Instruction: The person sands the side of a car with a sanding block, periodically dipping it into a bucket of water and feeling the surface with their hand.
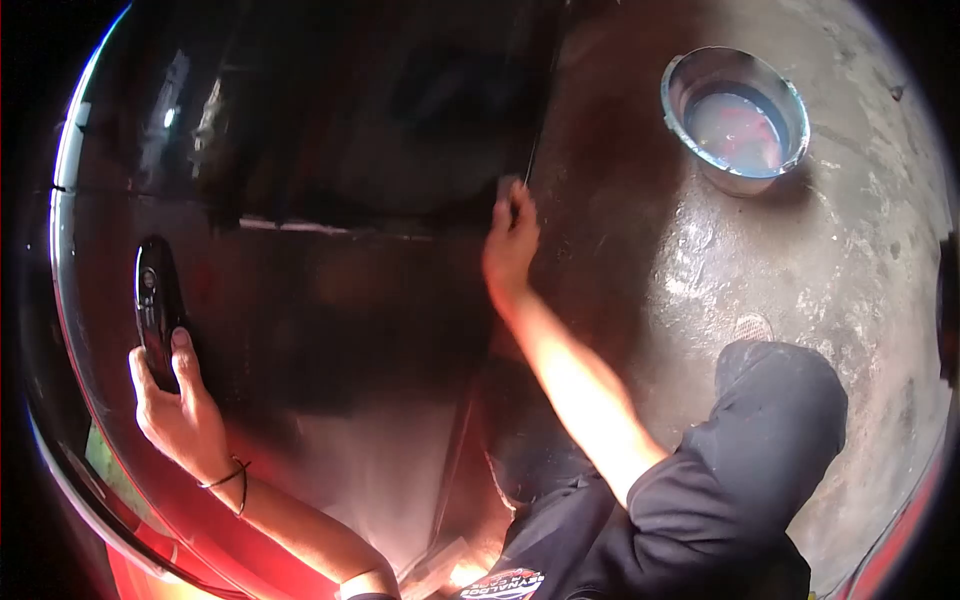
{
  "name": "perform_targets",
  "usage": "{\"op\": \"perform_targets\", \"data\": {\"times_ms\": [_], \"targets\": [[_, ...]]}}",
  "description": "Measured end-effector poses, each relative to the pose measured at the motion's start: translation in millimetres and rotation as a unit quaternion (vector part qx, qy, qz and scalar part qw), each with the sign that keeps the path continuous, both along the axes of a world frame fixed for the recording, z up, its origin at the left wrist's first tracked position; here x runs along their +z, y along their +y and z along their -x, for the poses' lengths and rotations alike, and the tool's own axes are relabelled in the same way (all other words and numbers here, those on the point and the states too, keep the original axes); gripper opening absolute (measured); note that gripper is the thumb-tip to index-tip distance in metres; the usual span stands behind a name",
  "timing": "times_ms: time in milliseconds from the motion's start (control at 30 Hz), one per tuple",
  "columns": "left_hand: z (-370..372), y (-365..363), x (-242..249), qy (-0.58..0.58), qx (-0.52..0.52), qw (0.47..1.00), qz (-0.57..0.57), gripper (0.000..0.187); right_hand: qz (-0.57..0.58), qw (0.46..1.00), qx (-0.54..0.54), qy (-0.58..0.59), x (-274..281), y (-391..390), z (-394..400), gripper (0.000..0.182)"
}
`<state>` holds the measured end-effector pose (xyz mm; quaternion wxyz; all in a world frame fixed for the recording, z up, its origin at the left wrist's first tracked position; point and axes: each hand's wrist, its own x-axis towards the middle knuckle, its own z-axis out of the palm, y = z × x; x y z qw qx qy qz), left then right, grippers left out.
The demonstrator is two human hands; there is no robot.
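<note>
A glossy black car door (pixel 330 310) fills the left and middle of the head view. My left hand (pixel 185 405) is wrapped around the black door handle (pixel 157 300), thumb on one side and fingers on the other. Along the door's lower edge, my right hand (pixel 512 240) is closed, with its fingers curled together at the panel's rim. Its fingertips are slightly blurred, and anything between them is too small to make out.
A bucket (pixel 690 140) of cloudy water with something pink in it stands on the wet, stained concrete floor (pixel 840 260) at the upper right. My bent knee in dark trousers (pixel 780 410) is at the lower right, with a shoe (pixel 752 327) just beyond it.
</note>
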<state>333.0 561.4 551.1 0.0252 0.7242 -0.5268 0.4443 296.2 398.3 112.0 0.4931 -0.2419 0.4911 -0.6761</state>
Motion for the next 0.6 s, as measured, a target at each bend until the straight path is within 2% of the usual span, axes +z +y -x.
{"op": "perform_targets", "data": {"times_ms": [67, 167, 267, 367, 400, 500, 600], "targets": [[-1.0, -0.5, -0.6, -0.02, 0.005, 1.0, 0.012, 0.049, -0.007, 0.998, -0.014, 0.058, 13.7, 27.8, -3.6, 0.041], [5.5, -1.7, -1.9, 0.014, -0.023, 1.0, 0.0, 0.052, -0.044, 0.999, -0.014, -0.008, -7.5, -1.8, 0.5, 0.04], [8.3, -1.2, 0.9, 0.015, 0.016, 1.0, -0.003, 0.054, -0.09, 0.995, -0.01, -0.04, -5.9, -9.6, 0.1, 0.04], [8.4, -2.8, -2.0, 0.038, 0.015, 0.999, 0.019, 0.055, -0.014, 0.997, -0.041, 0.06, 13.9, 41.5, -12.3, 0.04], [8.8, -4.5, -3.0, 0.049, 0.015, 0.999, 0.018, 0.055, -0.04, 0.991, -0.03, 0.122, 13.7, 43.6, -8.6, 0.04], [12.2, -1.1, -0.1, 0.077, 0.023, 0.997, 0.003, 0.055, -0.115, 0.992, 0.014, -0.047, -3.3, 3.5, 3.9, 0.04], [3.8, 0.3, -0.3, 0.021, 0.015, 1.0, 0.008, 0.055, -0.092, 0.993, -0.001, -0.072, -0.9, 10.6, -4.1, 0.043]]}}
